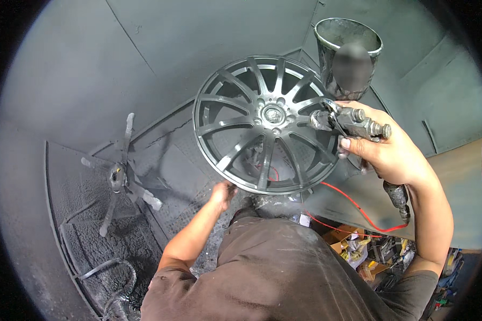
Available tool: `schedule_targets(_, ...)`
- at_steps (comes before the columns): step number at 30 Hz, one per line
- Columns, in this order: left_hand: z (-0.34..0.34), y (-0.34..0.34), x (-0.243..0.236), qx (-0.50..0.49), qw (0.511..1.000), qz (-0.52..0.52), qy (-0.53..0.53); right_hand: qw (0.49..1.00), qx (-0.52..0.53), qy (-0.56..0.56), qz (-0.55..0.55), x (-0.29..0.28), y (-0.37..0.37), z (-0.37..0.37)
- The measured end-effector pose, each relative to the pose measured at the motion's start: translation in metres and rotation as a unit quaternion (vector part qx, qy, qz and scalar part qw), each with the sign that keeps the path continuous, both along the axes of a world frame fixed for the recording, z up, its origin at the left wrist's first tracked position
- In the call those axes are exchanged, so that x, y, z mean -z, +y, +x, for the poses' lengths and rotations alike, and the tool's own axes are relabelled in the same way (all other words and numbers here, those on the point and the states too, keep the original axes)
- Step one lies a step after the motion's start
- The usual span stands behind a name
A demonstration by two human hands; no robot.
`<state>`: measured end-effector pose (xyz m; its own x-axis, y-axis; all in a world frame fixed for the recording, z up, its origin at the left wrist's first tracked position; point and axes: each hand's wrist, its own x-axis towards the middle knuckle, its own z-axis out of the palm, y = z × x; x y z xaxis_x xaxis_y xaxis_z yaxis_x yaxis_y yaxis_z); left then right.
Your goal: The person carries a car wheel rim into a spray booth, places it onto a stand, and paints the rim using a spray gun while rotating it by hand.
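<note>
A dark grey multi-spoke car wheel (275, 160) is face up in front of me, its hub cap in the middle. My right hand (393, 152) is closed around a metal spray gun (359, 124), whose nozzle end points left over the wheel's right spokes. Just beyond that hand is a paint-smeared metal cup (326, 59), wide at the mouth and narrowing downward; whether it joins the gun, I cannot tell. My left hand (223, 196) is at the wheel's lower left edge, fingers curled and partly hidden there. What supports the wheel is out of sight.
Grey walls (80, 64) enclose the far side and left. A coated stand with several arms (118, 179) is on the left, above a loop of hose (110, 263). From the gun's side a red hose (353, 202) trails past the wheel. Boxes and clutter (359, 249) lie lower right.
</note>
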<state>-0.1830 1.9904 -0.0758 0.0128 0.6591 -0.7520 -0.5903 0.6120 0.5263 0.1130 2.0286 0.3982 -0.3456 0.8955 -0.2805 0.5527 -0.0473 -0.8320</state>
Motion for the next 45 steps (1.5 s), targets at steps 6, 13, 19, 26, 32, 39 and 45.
schedule_targets(6,0.050,-0.029,0.008,0.068,0.997,0.001,-0.027,0.999,0.012,-0.008,0.045,0.009,0.019,-0.005)
schedule_targets(13,0.029,-0.030,0.020,0.188,0.980,-0.052,-0.038,0.997,0.029,-0.006,0.065,0.011,0.024,-0.005)
schedule_targets(19,-0.043,0.018,0.042,0.054,0.992,0.052,0.100,0.997,0.056,-0.054,0.030,0.006,0.014,0.017)
schedule_targets(26,-0.022,0.016,0.026,0.047,0.998,0.028,0.012,0.998,0.044,0.002,-0.033,-0.008,-0.015,0.013)
schedule_targets(32,0.043,-0.007,-0.001,0.067,0.997,-0.021,-0.015,0.998,0.022,0.035,0.048,0.011,-0.007,0.011)
schedule_targets(39,0.061,-0.034,-0.004,0.214,0.976,-0.037,-0.008,0.999,0.041,0.001,0.007,0.009,0.012,-0.012)
schedule_targets(45,0.005,-0.026,0.052,0.181,0.983,-0.010,0.022,0.998,0.010,0.032,0.052,0.017,0.025,-0.010)
